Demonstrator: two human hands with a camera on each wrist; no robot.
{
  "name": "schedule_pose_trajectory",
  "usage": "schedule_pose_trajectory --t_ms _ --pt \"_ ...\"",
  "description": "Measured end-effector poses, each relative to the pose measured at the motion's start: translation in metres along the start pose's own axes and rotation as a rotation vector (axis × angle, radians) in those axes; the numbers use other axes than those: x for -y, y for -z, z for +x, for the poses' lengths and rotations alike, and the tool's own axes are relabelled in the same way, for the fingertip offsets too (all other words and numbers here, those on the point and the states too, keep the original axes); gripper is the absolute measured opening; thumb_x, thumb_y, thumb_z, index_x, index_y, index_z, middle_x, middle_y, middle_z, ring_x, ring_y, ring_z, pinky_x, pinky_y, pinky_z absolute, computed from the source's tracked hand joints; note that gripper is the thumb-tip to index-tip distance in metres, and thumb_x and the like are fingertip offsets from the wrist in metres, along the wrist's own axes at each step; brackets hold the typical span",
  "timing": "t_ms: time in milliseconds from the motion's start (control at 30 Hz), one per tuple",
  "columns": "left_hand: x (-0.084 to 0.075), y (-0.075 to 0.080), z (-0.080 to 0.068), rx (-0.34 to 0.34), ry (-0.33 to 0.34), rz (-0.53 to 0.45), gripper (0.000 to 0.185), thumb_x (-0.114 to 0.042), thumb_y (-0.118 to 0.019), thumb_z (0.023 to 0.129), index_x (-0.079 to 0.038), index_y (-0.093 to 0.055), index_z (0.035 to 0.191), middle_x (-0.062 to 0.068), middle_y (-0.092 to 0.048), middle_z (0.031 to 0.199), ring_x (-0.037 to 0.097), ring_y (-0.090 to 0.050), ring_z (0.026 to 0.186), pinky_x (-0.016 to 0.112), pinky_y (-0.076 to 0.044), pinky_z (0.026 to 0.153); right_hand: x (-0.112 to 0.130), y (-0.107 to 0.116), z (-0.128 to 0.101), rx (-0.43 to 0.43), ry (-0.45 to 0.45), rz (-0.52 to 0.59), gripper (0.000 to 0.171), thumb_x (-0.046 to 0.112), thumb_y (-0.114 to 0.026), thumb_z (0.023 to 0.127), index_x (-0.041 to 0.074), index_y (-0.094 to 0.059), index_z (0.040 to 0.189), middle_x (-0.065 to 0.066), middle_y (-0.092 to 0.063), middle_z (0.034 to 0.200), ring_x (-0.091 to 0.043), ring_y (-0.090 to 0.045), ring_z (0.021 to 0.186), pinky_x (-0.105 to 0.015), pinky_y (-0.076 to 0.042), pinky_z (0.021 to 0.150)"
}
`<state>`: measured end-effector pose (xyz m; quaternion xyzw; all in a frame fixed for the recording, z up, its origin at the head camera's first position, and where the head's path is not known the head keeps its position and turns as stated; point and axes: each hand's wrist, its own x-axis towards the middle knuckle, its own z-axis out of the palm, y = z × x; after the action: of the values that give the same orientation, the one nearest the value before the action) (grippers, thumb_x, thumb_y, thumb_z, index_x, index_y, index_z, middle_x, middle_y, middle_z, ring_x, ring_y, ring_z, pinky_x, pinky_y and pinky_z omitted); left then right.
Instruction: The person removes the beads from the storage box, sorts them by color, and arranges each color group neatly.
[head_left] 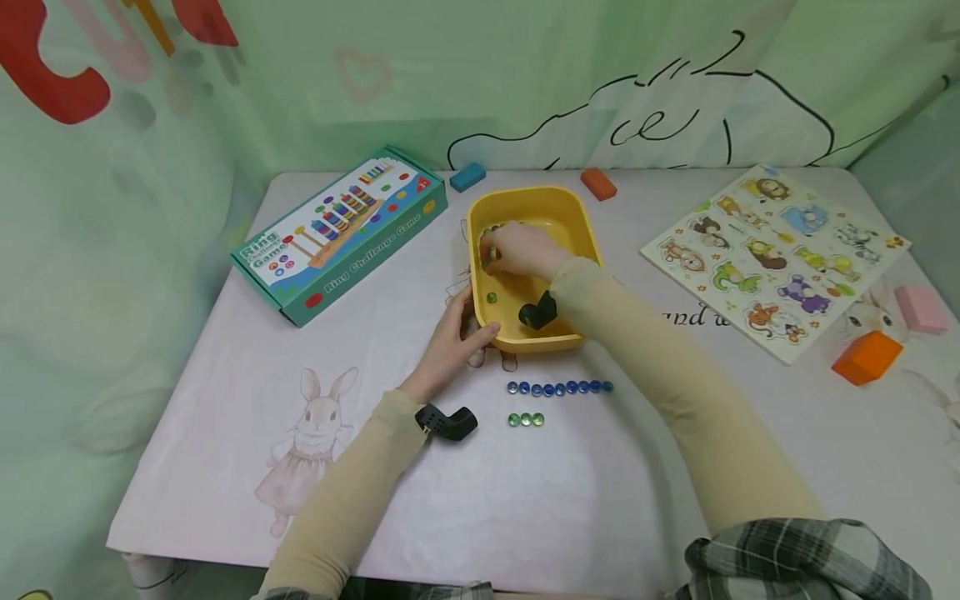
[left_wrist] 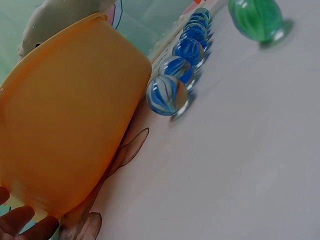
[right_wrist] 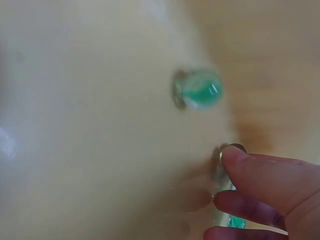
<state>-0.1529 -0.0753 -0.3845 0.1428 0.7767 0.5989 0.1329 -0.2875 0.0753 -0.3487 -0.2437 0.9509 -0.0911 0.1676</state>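
Observation:
My left hand (head_left: pixel 452 339) holds the near left corner of a yellow plastic tub (head_left: pixel 540 343), thumb over its rim; its fingertips show against the tub wall in the left wrist view. My right hand (head_left: pixel 525 248) reaches inside the tub by the left wall, fingers bent at glass marbles partly hidden behind them. Whether it grips one is unclear. A loose green marble (right_wrist: pixel 201 89) lies on the tub floor apart from the fingers. In front of the tub, several blue marbles (head_left: pixel 560 389) form a row, with three green marbles (head_left: pixel 527 419) lined up below.
A Ring Challenge Game box (head_left: pixel 341 237) lies at the back left. An animal picture board (head_left: pixel 776 258) is on the right, near an orange block (head_left: pixel 867 358) and a pink block (head_left: pixel 921 309). Behind the tub sit a blue block (head_left: pixel 468 177) and a red-orange block (head_left: pixel 598 184).

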Motion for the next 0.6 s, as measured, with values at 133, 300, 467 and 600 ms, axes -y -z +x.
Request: schedule_pose_trajectory --t_ms 133,300,467,600 --pt "-0.003 0.000 -0.002 0.008 -0.008 -0.019 0.071 -0.022 -0.053 0.094 -0.008 -0.010 0.149 0.015 -0.028 0.149 0.024 -0.030 0.134 0.038 -0.020 0.113 0.001 0.005 -0.007 0.016 0.002 0.013 0.023 0.023 -0.061 0.089 0.013 -0.064 0.109 -0.007 -0.062 0.101 -0.022 -0.052 0.090 -0.034 -0.045 0.082" --pt "0.014 0.000 0.006 -0.006 -0.010 -0.028 0.073 -0.024 -0.055 0.093 -0.012 -0.010 0.149 0.011 -0.026 0.150 0.022 -0.029 0.135 0.039 -0.019 0.113 -0.001 0.020 -0.029 0.016 0.045 0.025 0.021 0.024 -0.062 0.088 0.010 -0.066 0.105 -0.008 -0.064 0.099 -0.022 -0.054 0.089 -0.034 -0.046 0.079" --pt "0.023 -0.001 0.010 -0.024 -0.002 -0.014 0.074 -0.032 -0.056 0.092 -0.018 -0.011 0.149 0.004 -0.024 0.152 0.015 -0.025 0.137 0.036 -0.018 0.114 -0.002 0.036 -0.058 0.006 0.071 0.047 0.021 0.025 -0.062 0.088 0.010 -0.065 0.103 -0.008 -0.063 0.095 -0.023 -0.052 0.086 -0.035 -0.045 0.076" --pt "0.024 -0.001 0.009 -0.043 0.000 0.005 0.073 -0.033 -0.056 0.091 -0.019 -0.014 0.149 0.002 -0.027 0.150 0.014 -0.025 0.137 0.037 -0.018 0.114 -0.003 0.042 -0.083 -0.019 0.092 0.089 0.019 0.025 -0.062 0.089 0.011 -0.065 0.101 -0.006 -0.063 0.089 -0.022 -0.052 0.082 -0.032 -0.044 0.074"
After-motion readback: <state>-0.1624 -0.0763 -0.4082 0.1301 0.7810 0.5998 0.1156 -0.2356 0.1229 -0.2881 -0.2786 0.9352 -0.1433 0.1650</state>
